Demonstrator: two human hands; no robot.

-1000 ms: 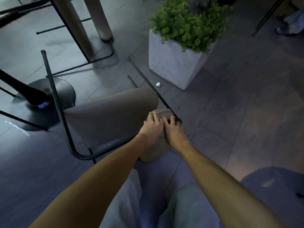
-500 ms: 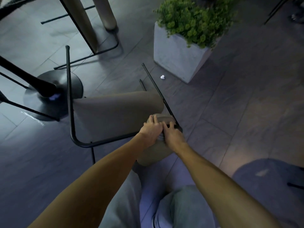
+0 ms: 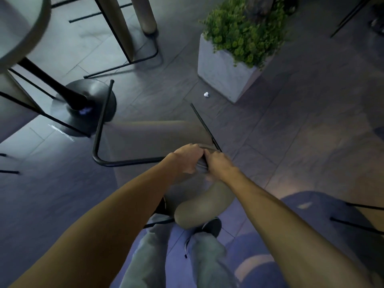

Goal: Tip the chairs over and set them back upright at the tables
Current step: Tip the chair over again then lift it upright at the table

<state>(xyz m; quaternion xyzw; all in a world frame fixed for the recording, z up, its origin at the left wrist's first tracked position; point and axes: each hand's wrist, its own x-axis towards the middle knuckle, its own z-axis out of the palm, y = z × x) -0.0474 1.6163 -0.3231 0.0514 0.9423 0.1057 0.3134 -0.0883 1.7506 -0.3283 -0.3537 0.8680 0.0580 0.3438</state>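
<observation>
The chair is tipped over in the middle, legs pointing far. The left hand and right hand clench its near frame. A slip could knock its left leg against the counter base or drop it on the shoe.

Open floor rightward; table base, planter crowding ahead.

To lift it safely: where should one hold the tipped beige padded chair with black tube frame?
Grip the rounded near edge of the beige padded chair, from above on the person's side, where left hand and right hand hold it. Its black tube legs point away, toward the round black table base.
</observation>
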